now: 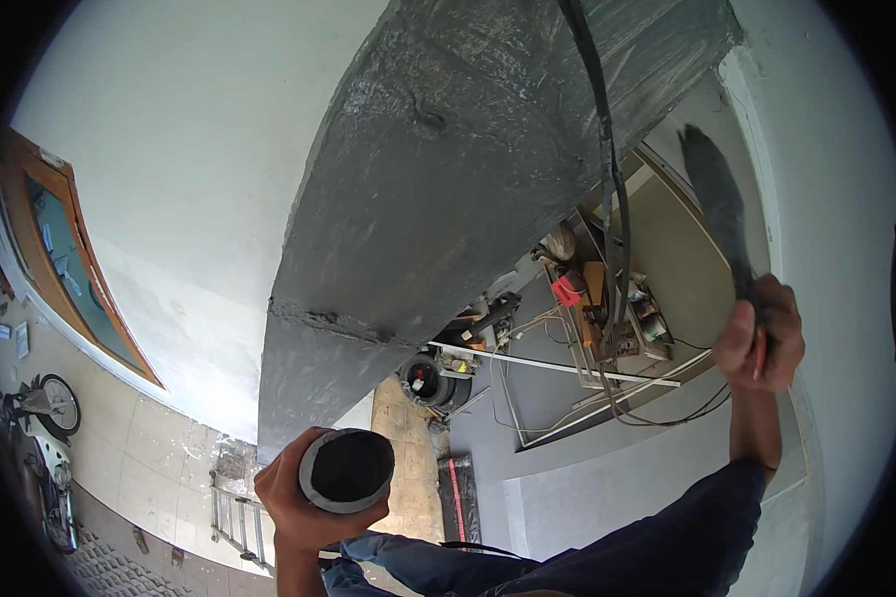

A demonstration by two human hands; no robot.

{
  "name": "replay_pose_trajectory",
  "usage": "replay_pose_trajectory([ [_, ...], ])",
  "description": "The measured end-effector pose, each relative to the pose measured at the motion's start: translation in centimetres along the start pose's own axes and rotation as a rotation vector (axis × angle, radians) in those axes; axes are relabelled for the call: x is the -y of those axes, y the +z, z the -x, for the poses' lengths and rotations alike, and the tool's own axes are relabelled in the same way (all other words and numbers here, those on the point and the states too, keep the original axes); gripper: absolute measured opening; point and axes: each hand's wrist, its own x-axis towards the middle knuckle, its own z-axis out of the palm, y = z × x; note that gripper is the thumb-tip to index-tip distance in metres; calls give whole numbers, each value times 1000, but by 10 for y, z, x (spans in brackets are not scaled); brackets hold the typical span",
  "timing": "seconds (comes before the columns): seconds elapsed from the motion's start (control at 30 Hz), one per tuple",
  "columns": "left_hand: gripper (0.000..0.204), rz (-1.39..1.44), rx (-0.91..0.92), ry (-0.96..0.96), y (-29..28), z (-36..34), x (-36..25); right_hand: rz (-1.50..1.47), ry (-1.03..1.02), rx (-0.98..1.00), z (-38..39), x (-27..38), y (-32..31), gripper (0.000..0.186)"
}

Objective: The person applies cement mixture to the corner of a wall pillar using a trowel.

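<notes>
The paintbrush (719, 204) is in the right hand (759, 343), at the right side of the picture, and its dark grey bristles point up toward the corner where the grey surface meets the pale wall (836, 149). The right hand is closed tightly around the handle, and a little of red shows between the fingers. The left hand (304, 497) is low in the middle of the picture and it wraps around a round can (346, 470) that has dark grey paint inside; the rim of the can is turned toward the camera. Above both hands there is a big concrete beam (448, 179), painted dark grey, with a rough surface and one small dent. A black cable (607, 169) hangs down along the beam, between it and the brush. Far below, the grey floor (587, 468) carries a wooden frame with tools and loose wires, and a tyre (426, 380) lies near it. A small metal ladder (237, 522) stands just beside the left hand in the picture. At the left edge there is a door with a wooden frame (65, 269), and a motorbike (45, 448) is parked on pale tiles.
</notes>
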Motion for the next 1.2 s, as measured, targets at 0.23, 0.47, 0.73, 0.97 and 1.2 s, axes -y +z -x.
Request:
replay_pose_trajectory([
  [0.23,71,4,8,10,4,2,-5,-237,-208,243,-12,-30,47,24],
  [0.47,70,45,17,8,11,-1,-11,-223,-93,204,-29,-66,34,25],
  [0.73,70,60,51,-1,20,-2,-10,26,-200,-57,-66,-94,18,30],
  [0.97,71,66,70,24,24,-3,-11,-199,-275,284,-30,-62,28,21],
  [1.2,70,78,59,-3,30,-4,-12,164,-237,-109,-52,-106,9,27],
])
